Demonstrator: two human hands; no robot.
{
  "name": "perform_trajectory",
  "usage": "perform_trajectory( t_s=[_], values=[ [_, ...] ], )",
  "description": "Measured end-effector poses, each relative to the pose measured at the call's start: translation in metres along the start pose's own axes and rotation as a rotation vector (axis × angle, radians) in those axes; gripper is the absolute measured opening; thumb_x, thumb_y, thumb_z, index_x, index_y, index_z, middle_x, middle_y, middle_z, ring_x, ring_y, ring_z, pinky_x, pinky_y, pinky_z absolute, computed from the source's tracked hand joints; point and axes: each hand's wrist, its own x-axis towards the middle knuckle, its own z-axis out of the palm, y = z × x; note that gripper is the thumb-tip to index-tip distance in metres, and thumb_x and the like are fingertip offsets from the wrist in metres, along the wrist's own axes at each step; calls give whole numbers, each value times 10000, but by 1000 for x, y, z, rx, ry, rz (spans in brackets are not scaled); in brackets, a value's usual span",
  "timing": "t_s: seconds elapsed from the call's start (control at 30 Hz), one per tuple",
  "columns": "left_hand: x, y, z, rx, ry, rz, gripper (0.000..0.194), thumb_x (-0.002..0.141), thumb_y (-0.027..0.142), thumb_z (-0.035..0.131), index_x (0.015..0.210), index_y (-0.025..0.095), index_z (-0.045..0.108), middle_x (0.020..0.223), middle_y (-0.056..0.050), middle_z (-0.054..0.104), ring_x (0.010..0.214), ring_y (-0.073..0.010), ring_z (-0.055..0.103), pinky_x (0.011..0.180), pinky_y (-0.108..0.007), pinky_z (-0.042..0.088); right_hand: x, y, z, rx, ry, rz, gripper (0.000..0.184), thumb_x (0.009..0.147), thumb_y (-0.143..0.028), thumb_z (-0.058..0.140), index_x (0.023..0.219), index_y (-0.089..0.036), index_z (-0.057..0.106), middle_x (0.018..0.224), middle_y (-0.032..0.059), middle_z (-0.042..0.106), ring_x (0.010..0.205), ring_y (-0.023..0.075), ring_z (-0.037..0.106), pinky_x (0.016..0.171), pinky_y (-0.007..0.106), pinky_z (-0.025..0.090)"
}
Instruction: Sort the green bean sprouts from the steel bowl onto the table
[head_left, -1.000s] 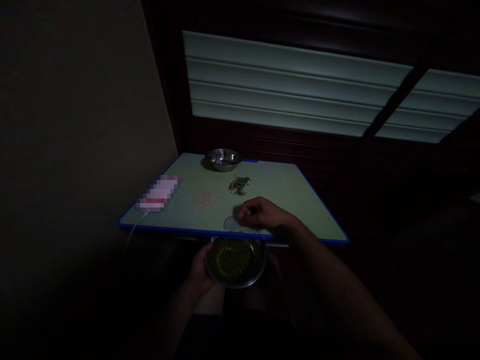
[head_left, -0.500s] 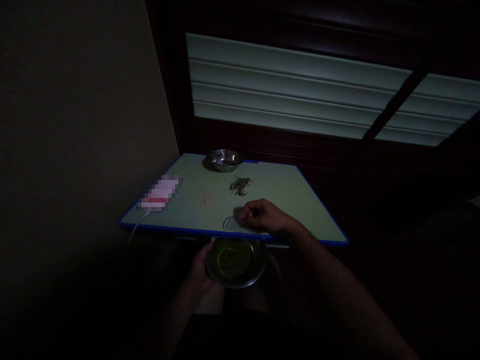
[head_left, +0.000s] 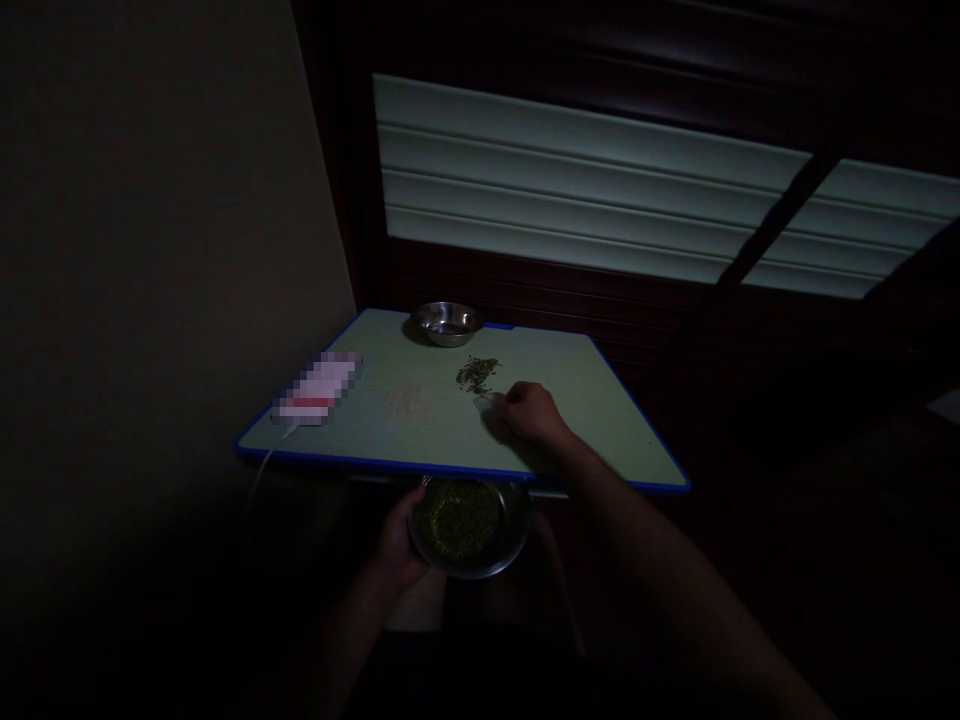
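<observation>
Left hand: The left hand [head_left: 401, 540] is gripping the metal bowl [head_left: 519, 538] by its left side, thumb near the rim, below the near edge of the table.
Left grip: The fingers are clamping on the bowl wall; those beneath it are hiding from view.
Bowl contents: Small green grains [head_left: 459, 520] are lying inside the metal bowl, showing mostly toward its left side.
Right hand: The right hand [head_left: 534, 410] is hovering or resting low over the table; the dim light is leaving contact uncertain.
Right grip: The fingertips are closing together on a clear piece [head_left: 489, 403], which is pointing out to the left; its full shape is not showing.
Grain pile: A loose pile of green-brown grains [head_left: 478, 374] is lying just beyond the clear piece.
Pale pile: A patch of pale grains [head_left: 409, 402] is spreading to the left of the clear piece, apart from it.
Second bowl: The shallow steel bowl [head_left: 448, 325] is standing upright at the far edge.
Left side: A blurred pink item [head_left: 319, 387] is lying near the left edge, with a white cable [head_left: 264, 470] hanging down.
Surface: The pale table [head_left: 600, 420] is showing a blue border.
</observation>
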Motion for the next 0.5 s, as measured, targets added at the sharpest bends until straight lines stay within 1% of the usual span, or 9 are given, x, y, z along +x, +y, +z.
perform_trajectory(
  t_s=[0.13, 0.2, 0.27, 0.37, 0.5],
  values=[
    [-1, 1, 1, 20, 15, 6, 204, 841, 235, 546, 846, 119, 714, 788, -111, 776, 921, -296, 719, 963, -477, 484, 0, -29, 22, -52, -23, 2, 102, 667, -214, 653, 749, -160, 681, 783, 123, 707, 713, 223, 646, 605, 293, 446],
    [-3, 2, 2, 25, 38, 5, 197, 846, 232, 545, 836, 124, 709, 794, -105, 778, 884, -282, 727, 949, -465, 496, 0, -42, 31, -83, -65, 1, 133, 672, -234, 648, 767, -151, 689, 811, 142, 714, 756, 247, 662, 618, 299, 462],
    [-4, 3, 3, 29, 57, 8, 205, 854, 227, 533, 822, 122, 707, 792, -104, 778, 834, -269, 733, 931, -451, 510, -1, -54, 39, -98, -58, -15, 177, 691, -262, 632, 802, -139, 695, 861, 160, 719, 798, 258, 670, 641, 305, 477],
    [-5, 3, 3, 24, 45, 9, 218, 861, 229, 524, 819, 119, 707, 776, -101, 777, 813, -268, 735, 914, -445, 521, -1, -67, 46, -103, -55, -33, 239, 709, -304, 623, 853, -127, 695, 901, 166, 720, 818, 248, 673, 653, 290, 482],
    [-2, 1, -1, 4, 48, 7, 196, 842, 228, 547, 850, 122, 711, 786, -93, 779, 844, -275, 733, 934, -456, 511, 3, -73, 48, -71, -74, -57, 183, 691, -270, 623, 796, -133, 683, 836, 137, 717, 768, 215, 664, 631, 262, 465]
  ],
)
